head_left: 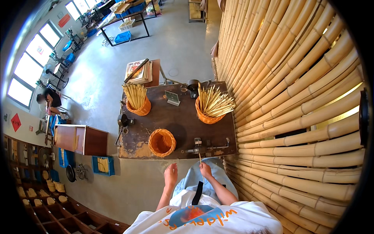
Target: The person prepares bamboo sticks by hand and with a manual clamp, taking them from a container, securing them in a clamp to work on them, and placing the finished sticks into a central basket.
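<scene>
In my right hand (205,169) I hold a thin bamboo stick (200,158). Its far end reaches a small metal fixture (198,143) mounted at the table's near edge. My left hand (171,173) is raised just short of that edge, fingers loosely bent; no object shows in it. An orange wicker basket (162,142) with nothing visible inside stands on the worn dark table (163,117), nearest to my left hand. Two more wicker baskets hold bundles of thin sticks, one at the back left (139,108) and one at the back right (209,119).
A bamboo pole wall (292,117) borders the table's right side. Black clamp-like devices (124,120) (192,85) and a small sign (172,98) sit on the table. Stacked papers (138,71) lie behind. Leftward are a cabinet (96,142), a blue crate (103,165) and another person (52,98).
</scene>
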`<state>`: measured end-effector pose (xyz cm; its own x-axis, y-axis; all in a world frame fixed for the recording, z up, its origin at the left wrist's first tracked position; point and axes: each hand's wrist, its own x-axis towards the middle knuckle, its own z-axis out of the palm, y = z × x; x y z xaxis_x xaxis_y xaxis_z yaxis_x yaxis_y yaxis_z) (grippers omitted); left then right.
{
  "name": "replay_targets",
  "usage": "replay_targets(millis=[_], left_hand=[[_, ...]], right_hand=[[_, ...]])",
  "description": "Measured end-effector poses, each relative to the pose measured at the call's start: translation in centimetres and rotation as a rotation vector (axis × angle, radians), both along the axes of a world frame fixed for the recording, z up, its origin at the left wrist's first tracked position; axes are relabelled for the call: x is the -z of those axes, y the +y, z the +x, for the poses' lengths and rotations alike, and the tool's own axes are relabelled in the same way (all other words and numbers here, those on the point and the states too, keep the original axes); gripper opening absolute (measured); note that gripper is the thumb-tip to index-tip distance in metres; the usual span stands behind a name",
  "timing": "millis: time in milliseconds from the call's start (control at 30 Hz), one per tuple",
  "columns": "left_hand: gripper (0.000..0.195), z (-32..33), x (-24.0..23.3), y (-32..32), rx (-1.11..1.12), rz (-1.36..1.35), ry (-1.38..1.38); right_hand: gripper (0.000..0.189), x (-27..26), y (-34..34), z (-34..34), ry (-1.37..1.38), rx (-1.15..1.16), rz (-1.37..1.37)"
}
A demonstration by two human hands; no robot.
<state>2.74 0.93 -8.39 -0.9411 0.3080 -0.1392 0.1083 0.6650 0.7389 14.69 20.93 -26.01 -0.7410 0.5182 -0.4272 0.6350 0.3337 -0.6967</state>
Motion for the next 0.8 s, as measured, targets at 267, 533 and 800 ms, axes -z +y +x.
replay_targets(millis=[267, 533, 800], left_hand=[[0.017, 2.6, -0.2, -0.6, -0.013, -0.001, -0.012], [0.016, 4.5, 2.0, -2.4, -0.024, -0.040, 0.002], [0.019, 3.7, 2.3, 0.1, -0.035, -0.031, -0.028]], right_hand=[[0.028, 1.5, 0.6, 0.0, -0.073, -0.014, -0.074], [0.027, -0.6, 0.6, 0.1, -0.083, -0.012, -0.124], [0.026, -0.1, 0.0, 0.2, -0.050, -0.005, -0.003]])
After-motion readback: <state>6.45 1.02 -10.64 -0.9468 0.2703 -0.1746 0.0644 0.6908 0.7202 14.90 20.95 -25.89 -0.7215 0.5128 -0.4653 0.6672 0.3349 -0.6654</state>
